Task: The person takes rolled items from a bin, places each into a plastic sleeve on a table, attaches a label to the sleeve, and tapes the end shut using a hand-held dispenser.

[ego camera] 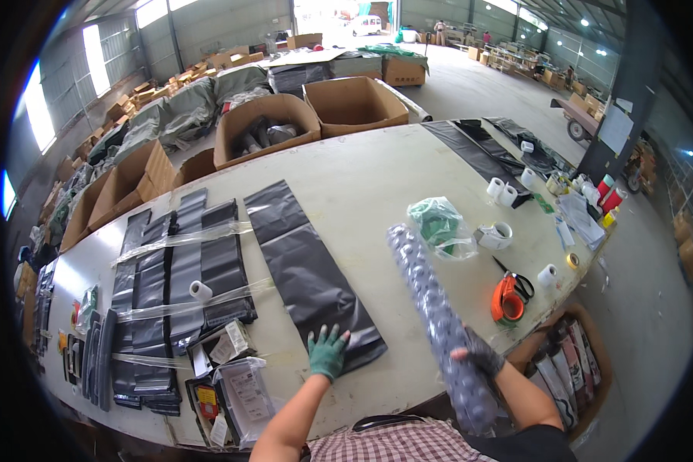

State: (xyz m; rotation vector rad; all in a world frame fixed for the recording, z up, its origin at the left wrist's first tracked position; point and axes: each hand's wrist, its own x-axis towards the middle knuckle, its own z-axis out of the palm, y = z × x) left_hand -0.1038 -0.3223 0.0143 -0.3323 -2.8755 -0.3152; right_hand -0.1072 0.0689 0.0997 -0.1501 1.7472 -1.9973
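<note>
My left hand (pixel 328 351), in a green glove with bare fingertips, lies spread on the near end of a long black plastic bag (pixel 312 271). The bag is flat on the pale tabletop (pixel 346 179). My right hand (pixel 478 353), in a dark fingerless glove, grips a long roll wrapped in clear plastic (pixel 433 306). Grey, round-patterned material shows through the wrap. The roll slants from near my body toward the table's middle, and its lower end overhangs the near edge. Part of my right palm is hidden behind it.
Stacks of black bags (pixel 185 277) lie left under clear strips. Boxes with papers (pixel 245 392) stand near the front edge. On the right are black-handled scissors (pixel 517 283), an orange tape dispenser (pixel 507 300), a tape roll (pixel 495 235) and a green bundle in clear plastic (pixel 442 225). Cartons (pixel 355 104) line the far edge.
</note>
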